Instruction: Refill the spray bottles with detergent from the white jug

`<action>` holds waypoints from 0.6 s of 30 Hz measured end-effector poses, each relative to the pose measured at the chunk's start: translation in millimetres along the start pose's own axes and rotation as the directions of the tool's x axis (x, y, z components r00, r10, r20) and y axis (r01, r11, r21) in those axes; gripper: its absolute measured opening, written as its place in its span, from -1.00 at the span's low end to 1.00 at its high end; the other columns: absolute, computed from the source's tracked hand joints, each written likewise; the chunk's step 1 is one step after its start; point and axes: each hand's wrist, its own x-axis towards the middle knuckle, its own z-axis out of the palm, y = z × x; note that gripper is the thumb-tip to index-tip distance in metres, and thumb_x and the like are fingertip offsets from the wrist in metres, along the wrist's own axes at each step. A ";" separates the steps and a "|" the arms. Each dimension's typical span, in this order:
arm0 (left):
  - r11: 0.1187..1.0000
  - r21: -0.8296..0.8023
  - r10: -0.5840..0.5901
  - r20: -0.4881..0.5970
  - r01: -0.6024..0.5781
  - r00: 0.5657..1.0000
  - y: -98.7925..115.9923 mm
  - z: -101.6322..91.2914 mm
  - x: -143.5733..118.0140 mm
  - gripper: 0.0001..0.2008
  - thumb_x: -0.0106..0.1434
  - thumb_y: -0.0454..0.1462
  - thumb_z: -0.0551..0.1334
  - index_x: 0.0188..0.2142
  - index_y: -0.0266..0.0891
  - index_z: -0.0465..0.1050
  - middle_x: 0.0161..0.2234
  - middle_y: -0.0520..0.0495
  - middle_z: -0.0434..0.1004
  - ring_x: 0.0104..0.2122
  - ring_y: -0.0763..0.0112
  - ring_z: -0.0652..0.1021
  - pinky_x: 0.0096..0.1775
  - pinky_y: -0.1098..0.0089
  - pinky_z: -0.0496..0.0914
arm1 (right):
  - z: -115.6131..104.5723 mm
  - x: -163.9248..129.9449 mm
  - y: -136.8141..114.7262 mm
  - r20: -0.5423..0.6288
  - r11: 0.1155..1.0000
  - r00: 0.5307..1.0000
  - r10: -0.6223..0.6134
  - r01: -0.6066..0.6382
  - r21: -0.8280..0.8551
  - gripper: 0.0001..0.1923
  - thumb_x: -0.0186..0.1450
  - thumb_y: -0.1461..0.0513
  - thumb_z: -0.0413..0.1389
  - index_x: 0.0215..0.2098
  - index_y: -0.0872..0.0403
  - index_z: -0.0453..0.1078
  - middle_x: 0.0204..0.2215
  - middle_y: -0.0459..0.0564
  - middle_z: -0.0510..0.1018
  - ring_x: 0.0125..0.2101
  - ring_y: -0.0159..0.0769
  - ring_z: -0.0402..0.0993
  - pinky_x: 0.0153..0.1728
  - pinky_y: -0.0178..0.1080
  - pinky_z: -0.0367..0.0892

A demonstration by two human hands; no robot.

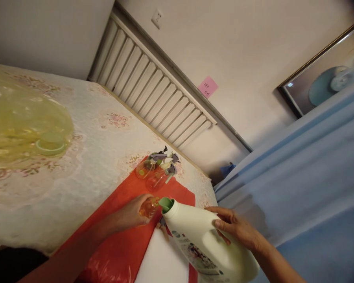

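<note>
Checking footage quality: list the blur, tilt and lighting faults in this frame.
Head view: strongly tilted; warm, dim indoor light; the yellow container at left is a smeared, out-of-focus blur; the white jug and both hands look reasonably sharp; corners darken slightly.

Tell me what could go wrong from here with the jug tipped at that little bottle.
1. The white jug, tilted in the right hand, has a wide green spout right at the small amber bottle; liquid could overshoot its narrow neck onto the red sheet.
2. The left hand wraps the bottle; spill could wet the fingers and loosen the grip.
3. Two spray bottles lie close behind; a slip might knock them.
</note>
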 end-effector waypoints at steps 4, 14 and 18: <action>1.000 -0.022 0.004 0.001 -0.004 1.000 0.2 0.8 -0.2 -0.51 0.00 -0.29 0.32 -0.03 -0.01 0.34 -0.05 0.01 0.56 -0.01 0.09 0.55 -0.04 0.22 0.44 | 0.4 0.1 -1.6 0.014 1.000 1.000 -0.006 0.006 0.017 -0.43 0.25 -0.07 0.19 0.09 0.10 0.43 -0.52 -0.12 0.46 -0.66 -0.53 0.16 -0.65 -0.40 0.08; 1.000 -0.014 -0.005 0.014 0.005 1.000 7.5 0.6 -1.0 -0.52 -0.01 -0.31 0.29 -0.05 -0.05 0.31 -0.02 -0.04 0.54 0.01 0.11 0.54 0.00 0.22 0.43 | -0.6 1.3 -1.0 0.015 0.999 1.000 -0.007 0.006 0.032 -0.44 0.26 -0.05 0.21 0.09 0.11 0.42 -0.52 -0.12 0.46 -0.68 -0.55 0.16 -0.65 -0.42 0.08; 1.000 -0.018 -0.011 0.016 0.011 1.000 5.8 0.5 -0.5 -0.55 0.01 -0.30 0.30 -0.07 -0.03 0.34 -0.05 -0.02 0.56 -0.02 0.11 0.56 -0.04 0.21 0.44 | -1.1 0.7 1.5 0.012 0.999 1.000 0.004 -0.005 0.038 -0.42 0.25 -0.07 0.21 0.09 0.10 0.42 -0.51 -0.11 0.48 -0.67 -0.54 0.17 -0.64 -0.40 0.10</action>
